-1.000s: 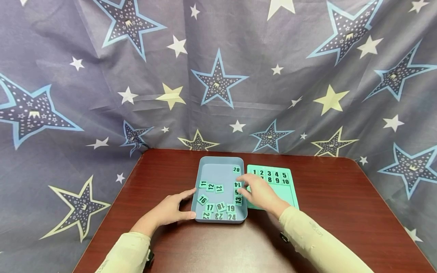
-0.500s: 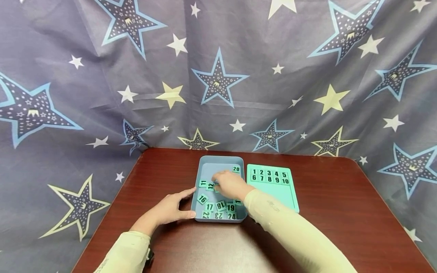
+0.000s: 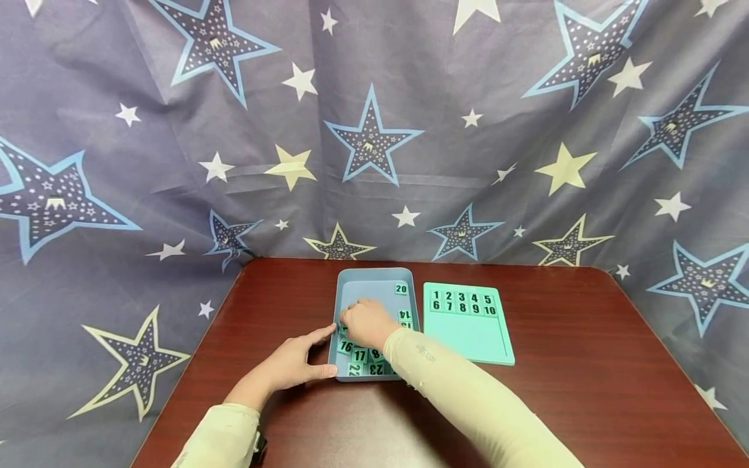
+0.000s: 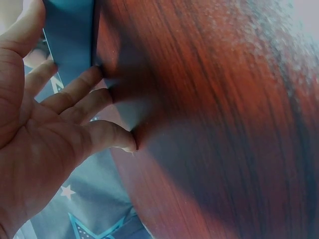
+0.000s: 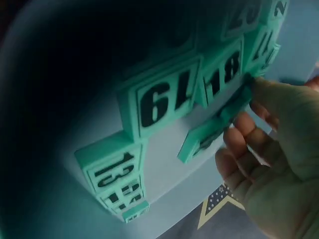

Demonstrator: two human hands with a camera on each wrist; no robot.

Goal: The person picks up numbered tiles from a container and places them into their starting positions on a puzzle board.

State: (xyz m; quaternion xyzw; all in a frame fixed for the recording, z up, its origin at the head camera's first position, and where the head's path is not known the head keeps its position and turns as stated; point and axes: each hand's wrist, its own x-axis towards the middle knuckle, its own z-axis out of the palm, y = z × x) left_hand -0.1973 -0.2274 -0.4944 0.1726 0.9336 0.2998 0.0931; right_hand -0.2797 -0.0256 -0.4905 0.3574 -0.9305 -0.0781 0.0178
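Observation:
A grey-blue tray [image 3: 368, 292] holds several green number tiles, with 16 [image 3: 346, 346] and 17 [image 3: 359, 355] showing near its left side. My right hand [image 3: 367, 323] reaches down inside the tray, covering the tiles beneath it in the head view. In the right wrist view, its thumb and fingertips pinch a green number tile [image 5: 239, 105]. Another tile [image 5: 197, 142] lies tilted beside that one, its face mostly hidden. My left hand [image 3: 287, 365] has its fingers spread, thumb and forefinger touching the tray's left wall.
A mint-green board [image 3: 468, 335] lies right of the tray, with tiles 1 to 10 in its top two rows. Tile 20 [image 3: 400, 288] sits at the tray's far right; tile 14 [image 3: 404, 314] is below it. A star-printed curtain [image 3: 374, 214] hangs behind the reddish-brown table [image 3: 585, 364].
My right hand has moved left from the tiles along the tray's right wall to those at its left middle. The left hand has stayed at the tray's side.

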